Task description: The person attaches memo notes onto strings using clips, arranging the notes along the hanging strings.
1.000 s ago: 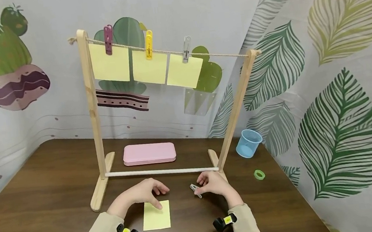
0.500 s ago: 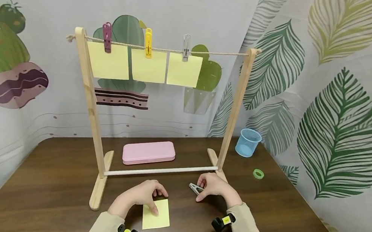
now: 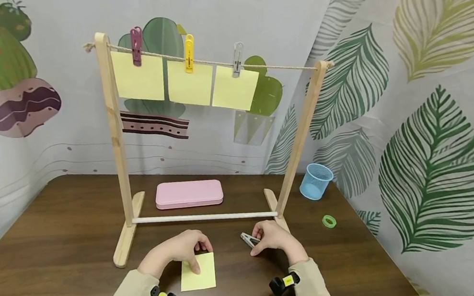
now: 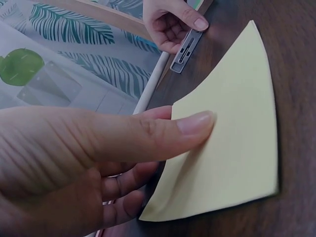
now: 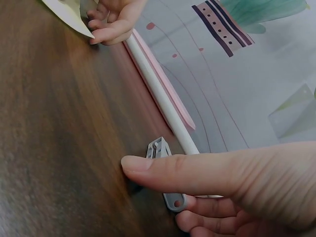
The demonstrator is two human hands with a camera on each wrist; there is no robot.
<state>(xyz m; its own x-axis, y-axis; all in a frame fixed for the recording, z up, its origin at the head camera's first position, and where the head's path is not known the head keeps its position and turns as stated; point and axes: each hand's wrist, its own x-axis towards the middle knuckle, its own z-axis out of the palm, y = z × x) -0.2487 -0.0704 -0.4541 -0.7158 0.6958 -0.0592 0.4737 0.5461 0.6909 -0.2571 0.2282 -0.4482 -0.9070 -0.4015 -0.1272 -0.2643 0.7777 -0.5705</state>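
Observation:
My left hand [image 3: 181, 248] pinches a yellow sheet of note paper [image 3: 203, 276], thumb on top and fingers behind its far edge. In the left wrist view the paper [image 4: 237, 138] bows upward off the table on the fingers' side. A grey clothespin [image 3: 248, 240] is held between the thumb and fingers of my right hand [image 3: 274, 236], to the right of the paper and low over the table. Seen from the right wrist, the thumb covers the middle of the clothespin [image 5: 175, 201].
Behind the hands stands a wooden frame [image 3: 116, 131] with a rope [image 3: 285, 69]. Three yellow sheets hang there from purple [image 3: 136, 46], yellow [image 3: 189, 54] and grey clothespins [image 3: 237, 60]. A pink case [image 3: 189, 193], blue mesh cup [image 3: 316, 181] and green ring [image 3: 329, 221] sit on the table.
My left thumb has moved in onto the paper, and its far edge has lifted. My right hand has changed its grip on the clothespin, which now points left with its jaws spread.

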